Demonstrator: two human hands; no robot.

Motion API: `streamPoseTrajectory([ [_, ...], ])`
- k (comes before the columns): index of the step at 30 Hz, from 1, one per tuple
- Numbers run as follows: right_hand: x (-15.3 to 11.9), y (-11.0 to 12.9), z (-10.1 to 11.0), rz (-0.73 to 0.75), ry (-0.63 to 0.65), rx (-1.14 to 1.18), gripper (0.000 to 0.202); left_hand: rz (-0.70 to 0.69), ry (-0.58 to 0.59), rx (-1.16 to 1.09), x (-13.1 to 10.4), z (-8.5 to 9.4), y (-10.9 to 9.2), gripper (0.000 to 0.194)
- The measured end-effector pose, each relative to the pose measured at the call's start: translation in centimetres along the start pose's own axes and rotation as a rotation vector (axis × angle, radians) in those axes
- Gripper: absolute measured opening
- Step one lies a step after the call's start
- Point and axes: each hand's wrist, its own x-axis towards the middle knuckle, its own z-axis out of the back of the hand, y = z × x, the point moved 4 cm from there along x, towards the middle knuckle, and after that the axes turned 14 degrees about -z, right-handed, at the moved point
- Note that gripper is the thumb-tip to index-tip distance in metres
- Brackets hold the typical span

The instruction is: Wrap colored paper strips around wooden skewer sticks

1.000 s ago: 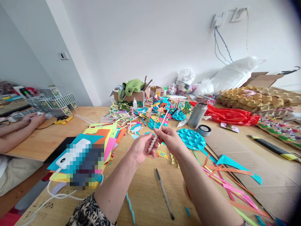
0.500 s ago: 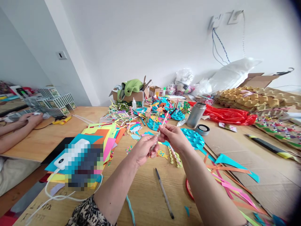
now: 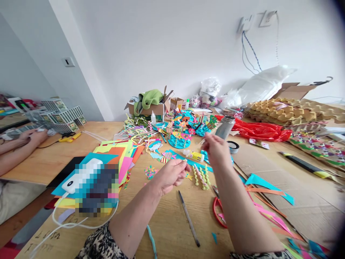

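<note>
My left hand is closed over the middle of the table, its thumb and finger pinched on something too small to make out. Up and to the right, my right hand is also pinched closed, in front of the steel bottle; what its fingers hold is blurred. Between the hands lie a yellow-labelled glue bottle and twisted green and pink strands. Paper fish lie just beyond my left hand. A pen is below the hands, and red-handled scissors are partly under my right forearm.
Coloured paper with a white power bank lies at left. A person's hands are at the far left. Egg trays, a red bag, a cutter and cardboard fill the right.
My hands have moved apart; the right went up and to the right, while the left stayed near its place. The pale stick between them no longer shows. The glue bottle and scissors are now more visible.
</note>
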Motion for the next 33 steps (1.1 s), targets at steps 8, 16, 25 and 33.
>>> streamPoseTrajectory([
  [8,-2.1,0.6,-0.5,-0.085,0.446,-0.621,0.031,-0.124,-0.249,-0.214,0.7,2.3,-2.2,0.015],
  [16,-9.6,-7.0,-8.2,-0.304,1.110,-1.181,0.036,-0.380,-0.422,-0.168,0.0,3.4,-5.0,0.012],
  [25,-6.6,-4.0,-7.6,-0.265,0.798,-0.553,0.036,-0.548,-0.492,-0.040,0.5,4.0,-4.9,0.024],
  [33,-7.1,-3.7,-8.0,-0.454,0.843,-0.104,0.039,-0.491,-0.416,0.013,0.7,3.2,-3.8,0.029],
])
